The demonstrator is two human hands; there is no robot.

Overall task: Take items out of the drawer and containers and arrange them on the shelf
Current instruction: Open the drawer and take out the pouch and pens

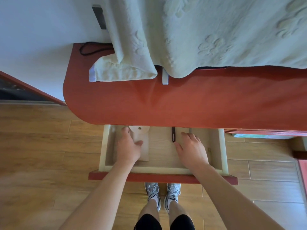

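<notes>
A pale wooden drawer (222, 151) with a red front stands pulled out under the red tabletop (182, 103). Inside, at the left, lies a beige pouch (142, 135) with a metal snap. My left hand (128, 147) rests on the pouch with its fingers spread over the left part. A thin dark pen-like thing (173, 134) lies near the drawer's middle, partly under the tabletop. My right hand (191, 149) lies flat on the drawer floor just right of it, fingers straight. The drawer's back part is hidden by the tabletop.
A pale green patterned cloth (199, 34) hangs over something on the tabletop, with a folded corner at the left. A black cord (88, 48) and a grey stand foot (165, 78) sit near it. Wooden floor and my shoes (162, 195) lie below.
</notes>
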